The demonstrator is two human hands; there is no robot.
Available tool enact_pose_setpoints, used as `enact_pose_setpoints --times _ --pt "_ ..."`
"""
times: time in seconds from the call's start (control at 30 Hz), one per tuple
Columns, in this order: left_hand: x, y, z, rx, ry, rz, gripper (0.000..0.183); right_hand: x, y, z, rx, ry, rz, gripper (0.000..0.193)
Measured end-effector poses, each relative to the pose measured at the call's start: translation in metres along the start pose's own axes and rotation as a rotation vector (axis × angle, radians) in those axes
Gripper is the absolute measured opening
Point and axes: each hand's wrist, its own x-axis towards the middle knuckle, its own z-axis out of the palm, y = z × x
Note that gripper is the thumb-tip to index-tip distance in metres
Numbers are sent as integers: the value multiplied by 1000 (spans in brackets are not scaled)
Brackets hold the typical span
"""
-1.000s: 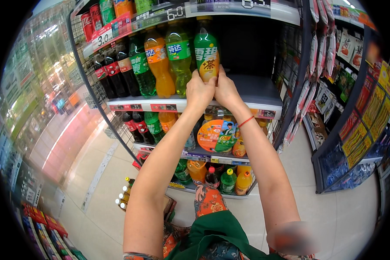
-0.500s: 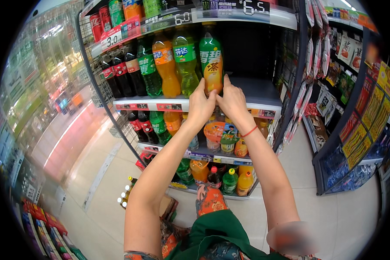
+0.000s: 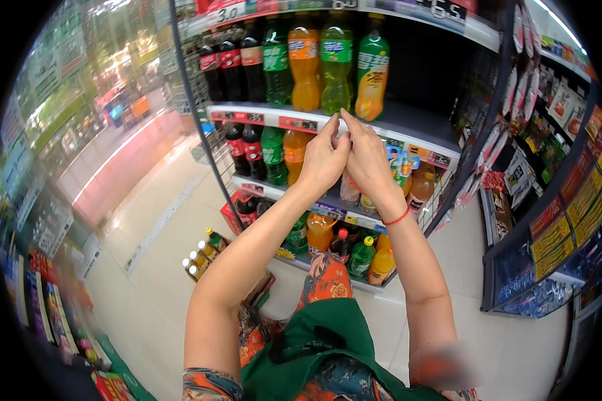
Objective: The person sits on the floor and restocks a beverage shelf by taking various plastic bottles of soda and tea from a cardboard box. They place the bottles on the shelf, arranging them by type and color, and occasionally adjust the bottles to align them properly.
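Note:
My left hand (image 3: 324, 159) and my right hand (image 3: 369, 159) are close together in front of the shelf's edge, fingers stretched out and tips nearly meeting. Nothing shows in either hand. Just behind my right hand's fingertips, a green-and-orange soda bottle (image 3: 372, 75) stands upright on the shelf (image 3: 418, 127), apart from my hands. Left of it in the row are a yellow-green soda bottle (image 3: 336, 70) and an orange soda bottle (image 3: 304, 67). My hands hide part of the price strip and the drinks below.
Dark cola bottles (image 3: 253, 63) fill the row's left end. Lower tiers hold more drinks, including a green bottle (image 3: 361, 257). Several capped bottles (image 3: 197, 257) stand on the floor at left. Hanging packets (image 3: 478, 167) line the rack's right side; a dark display stand (image 3: 548, 260) is farther right.
Both hands have let go of the green-and-orange soda bottle and drawn back from it, closer together. The bottle stays on the shelf. The view has shifted, so the shelves appear higher and farther right.

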Motion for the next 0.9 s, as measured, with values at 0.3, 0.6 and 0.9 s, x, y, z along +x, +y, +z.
enact_pose_setpoints --times 0.3,0.6,0.9 --pt "-78 -43 -79 23 81 -149 48 -43 -40 85 270 -282 26 48" --pt "-158 -106 -161 148 377 -328 48 -88 -91 196 452 -556 44 48" --pt "-219 -191 -227 162 591 -449 51 -134 -116 318 534 -760 19 49"
